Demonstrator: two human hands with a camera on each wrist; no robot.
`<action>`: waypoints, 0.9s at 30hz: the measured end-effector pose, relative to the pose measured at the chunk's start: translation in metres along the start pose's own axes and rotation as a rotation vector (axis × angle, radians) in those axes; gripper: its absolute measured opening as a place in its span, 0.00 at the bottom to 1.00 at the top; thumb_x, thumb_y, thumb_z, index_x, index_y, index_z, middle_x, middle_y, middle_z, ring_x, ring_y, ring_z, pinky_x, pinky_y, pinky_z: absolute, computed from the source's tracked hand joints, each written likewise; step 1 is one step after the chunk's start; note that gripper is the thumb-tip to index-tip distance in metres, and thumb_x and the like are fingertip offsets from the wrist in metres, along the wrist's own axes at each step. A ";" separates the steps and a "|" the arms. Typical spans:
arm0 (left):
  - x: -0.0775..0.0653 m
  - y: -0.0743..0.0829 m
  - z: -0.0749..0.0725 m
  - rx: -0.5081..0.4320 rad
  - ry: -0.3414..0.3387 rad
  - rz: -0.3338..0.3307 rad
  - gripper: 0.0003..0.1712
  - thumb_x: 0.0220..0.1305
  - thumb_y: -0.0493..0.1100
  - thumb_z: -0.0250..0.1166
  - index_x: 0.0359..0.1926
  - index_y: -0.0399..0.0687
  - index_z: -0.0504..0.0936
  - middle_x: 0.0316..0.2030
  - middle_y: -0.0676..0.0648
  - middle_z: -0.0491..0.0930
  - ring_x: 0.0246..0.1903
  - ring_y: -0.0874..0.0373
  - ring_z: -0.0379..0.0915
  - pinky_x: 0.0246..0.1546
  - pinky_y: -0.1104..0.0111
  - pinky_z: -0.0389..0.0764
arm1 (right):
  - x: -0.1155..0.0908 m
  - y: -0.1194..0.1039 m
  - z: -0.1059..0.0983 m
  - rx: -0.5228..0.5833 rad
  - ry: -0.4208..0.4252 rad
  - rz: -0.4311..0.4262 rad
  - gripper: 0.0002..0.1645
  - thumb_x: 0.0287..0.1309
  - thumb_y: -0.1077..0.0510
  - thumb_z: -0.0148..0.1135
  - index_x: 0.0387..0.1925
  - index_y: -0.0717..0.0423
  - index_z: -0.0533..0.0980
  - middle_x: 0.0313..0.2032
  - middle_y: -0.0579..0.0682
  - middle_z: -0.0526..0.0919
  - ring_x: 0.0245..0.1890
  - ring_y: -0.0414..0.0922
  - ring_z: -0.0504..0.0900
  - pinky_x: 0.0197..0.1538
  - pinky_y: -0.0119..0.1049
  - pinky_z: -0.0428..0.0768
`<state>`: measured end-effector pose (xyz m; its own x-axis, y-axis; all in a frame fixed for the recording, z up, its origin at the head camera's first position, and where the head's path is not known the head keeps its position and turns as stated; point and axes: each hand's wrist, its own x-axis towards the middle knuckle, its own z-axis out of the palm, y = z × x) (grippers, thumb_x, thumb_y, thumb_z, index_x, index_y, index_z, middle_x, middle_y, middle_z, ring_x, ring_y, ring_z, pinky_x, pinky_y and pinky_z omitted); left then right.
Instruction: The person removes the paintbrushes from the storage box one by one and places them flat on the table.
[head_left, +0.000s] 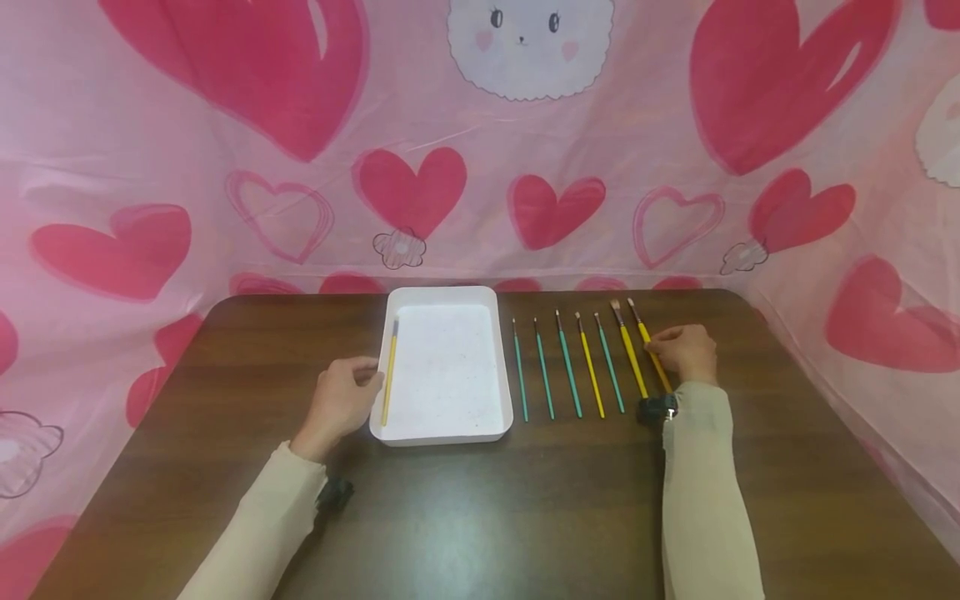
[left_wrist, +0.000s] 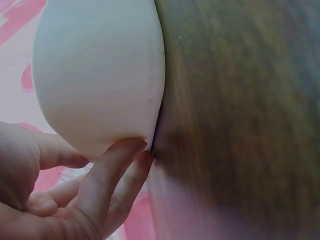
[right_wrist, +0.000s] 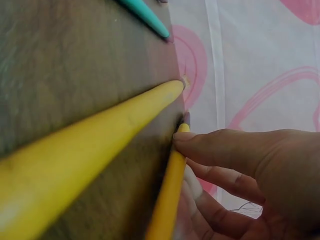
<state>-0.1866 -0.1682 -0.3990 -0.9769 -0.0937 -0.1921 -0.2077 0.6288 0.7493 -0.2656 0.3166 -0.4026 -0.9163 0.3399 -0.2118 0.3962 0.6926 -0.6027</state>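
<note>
My right hand [head_left: 686,350] pinches the rightmost yellow paintbrush [right_wrist: 167,195] between thumb and fingers, close to its ferrule, at the table's right side. Beside it lies a thicker yellow paintbrush [head_left: 630,354], which looms large in the right wrist view. On the other side, my left hand [head_left: 347,396] holds the left wall of a white tray [head_left: 442,437], its thumb by the rim and fingertips low against the outer side [left_wrist: 105,75]. Inside the tray, along that left wall, lies one yellow paintbrush [head_left: 391,371].
Several more paintbrushes lie in a row between tray and right hand, teal ones [head_left: 568,372] and a thin yellow one [head_left: 591,371], bristles toward the back. The brown wooden table [head_left: 465,517] ends at a pink heart-patterned cloth [head_left: 480,142] behind and at both sides.
</note>
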 end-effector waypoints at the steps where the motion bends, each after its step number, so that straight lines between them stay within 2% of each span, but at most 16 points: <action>1: 0.000 0.000 0.000 0.000 0.000 -0.001 0.26 0.75 0.46 0.58 0.68 0.41 0.75 0.65 0.36 0.77 0.63 0.38 0.74 0.64 0.41 0.75 | -0.001 0.000 0.000 0.003 -0.004 0.005 0.26 0.68 0.49 0.63 0.56 0.66 0.80 0.57 0.68 0.80 0.50 0.61 0.77 0.52 0.54 0.78; 12: 0.000 -0.001 0.000 -0.001 0.003 0.010 0.26 0.75 0.45 0.57 0.68 0.40 0.75 0.64 0.36 0.78 0.61 0.39 0.76 0.63 0.42 0.76 | -0.006 -0.002 -0.001 0.001 0.001 0.027 0.28 0.67 0.47 0.63 0.55 0.66 0.80 0.57 0.68 0.80 0.50 0.62 0.76 0.52 0.57 0.76; 21: 0.000 0.000 0.000 0.000 0.006 0.008 0.26 0.75 0.45 0.58 0.68 0.40 0.75 0.65 0.36 0.77 0.62 0.39 0.75 0.63 0.42 0.76 | -0.006 0.000 -0.002 0.015 -0.008 0.043 0.28 0.66 0.46 0.64 0.55 0.66 0.80 0.53 0.66 0.80 0.47 0.59 0.76 0.47 0.51 0.76; 27: 0.000 -0.001 0.000 0.000 0.002 0.002 0.26 0.75 0.45 0.58 0.69 0.40 0.74 0.65 0.36 0.76 0.63 0.39 0.74 0.64 0.42 0.75 | -0.005 0.001 -0.001 0.016 -0.006 0.047 0.28 0.66 0.46 0.65 0.55 0.66 0.80 0.51 0.65 0.81 0.47 0.60 0.76 0.47 0.52 0.76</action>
<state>-0.1862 -0.1684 -0.3995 -0.9775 -0.0937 -0.1891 -0.2053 0.6292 0.7496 -0.2602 0.3162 -0.4008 -0.8973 0.3674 -0.2448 0.4375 0.6659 -0.6042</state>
